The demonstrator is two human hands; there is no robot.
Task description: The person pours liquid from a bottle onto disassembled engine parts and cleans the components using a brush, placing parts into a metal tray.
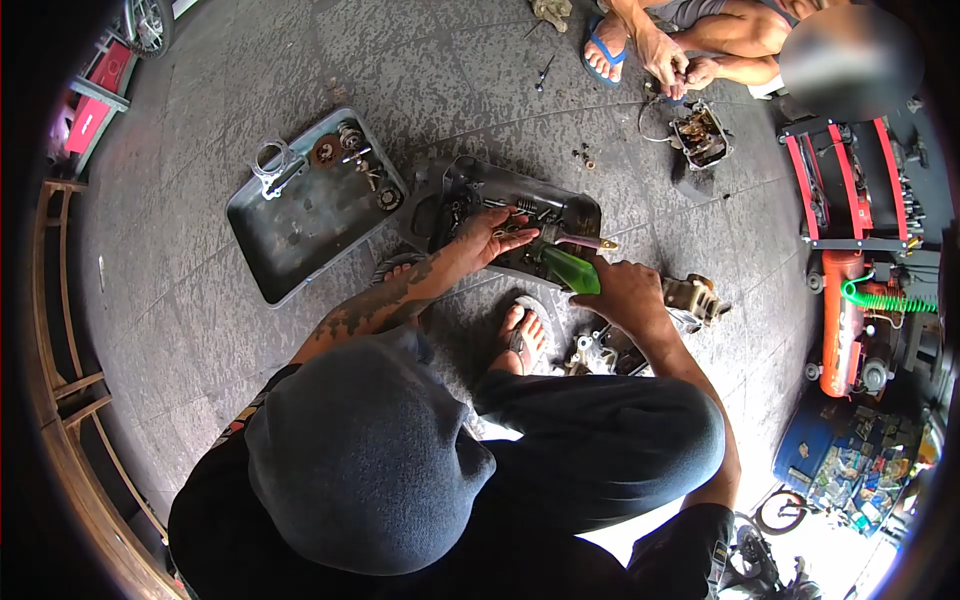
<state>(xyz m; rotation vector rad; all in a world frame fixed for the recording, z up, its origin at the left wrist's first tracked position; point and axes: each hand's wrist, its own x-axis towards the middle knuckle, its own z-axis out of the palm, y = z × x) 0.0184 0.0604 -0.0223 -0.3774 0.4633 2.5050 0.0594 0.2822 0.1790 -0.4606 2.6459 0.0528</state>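
Around the middle of the frame, the left hand (480, 240) reaches over the black tray (588, 204), its fingers half spread and slightly curled beside small metal parts (525, 207) (whether they pinch one, I cannot tell). Just to their right and a little lower, the green bottle (572, 268) slants from upper left to lower right, its lower-right end gripped by the closed fingers of the right hand (630, 292), the nearer of the two.

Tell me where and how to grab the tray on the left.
Take the tray by its two long raised rims, one hand from each side, nearer the far end, where the metal parts probably put most weight.
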